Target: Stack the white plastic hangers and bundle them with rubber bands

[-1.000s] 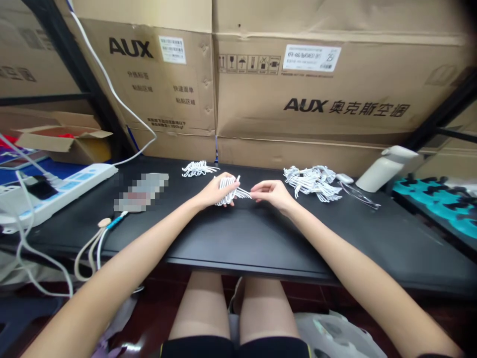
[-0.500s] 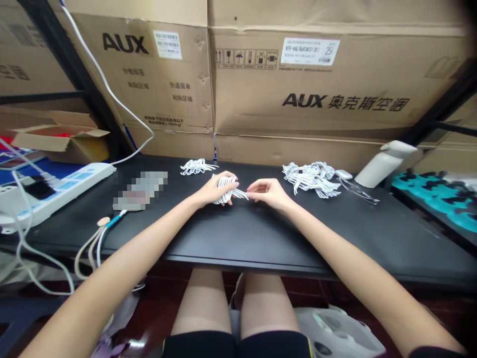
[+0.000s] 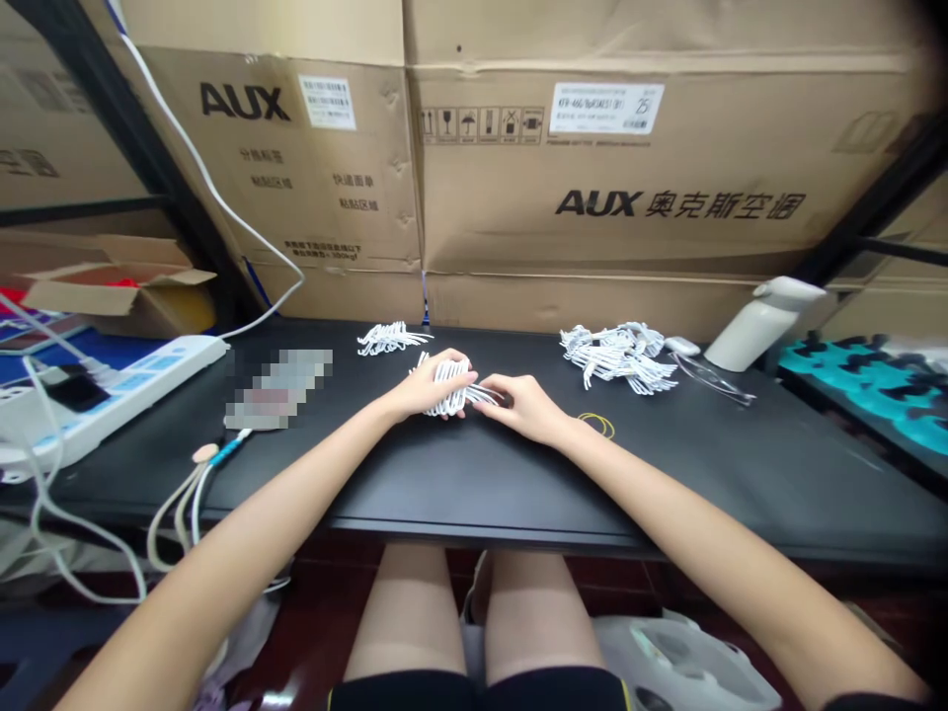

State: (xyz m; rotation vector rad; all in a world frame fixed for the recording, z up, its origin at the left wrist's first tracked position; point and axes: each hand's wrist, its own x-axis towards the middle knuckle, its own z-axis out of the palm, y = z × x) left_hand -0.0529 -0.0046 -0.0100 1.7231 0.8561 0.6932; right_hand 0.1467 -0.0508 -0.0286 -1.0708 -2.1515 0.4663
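Note:
Over the middle of the black table, my left hand (image 3: 436,383) is closed around a folded bundle of thin white cords (image 3: 448,387), thumb across the top. My right hand (image 3: 518,405) is closed at the bundle's right end, fingers pinching the loose cord ends that stick out there. A smaller pile of white cords (image 3: 392,338) lies behind my left hand. A larger heap of the same white cords (image 3: 620,357) rests further right. Thin yellow loops like rubber bands (image 3: 596,426) lie beside my right forearm.
A white bottle (image 3: 766,324) and glasses (image 3: 715,380) are at the right, near turquoise trays (image 3: 866,395) with black parts. A white power strip (image 3: 111,395) with cables and a blurred-out device (image 3: 281,390) lie left. Large cardboard boxes (image 3: 489,217) stand behind the table (image 3: 474,484).
My right hand has moved in closer to the bundle and now takes in more of the cord ends. The yellow loops, earlier out of sight, now show beside my right forearm.

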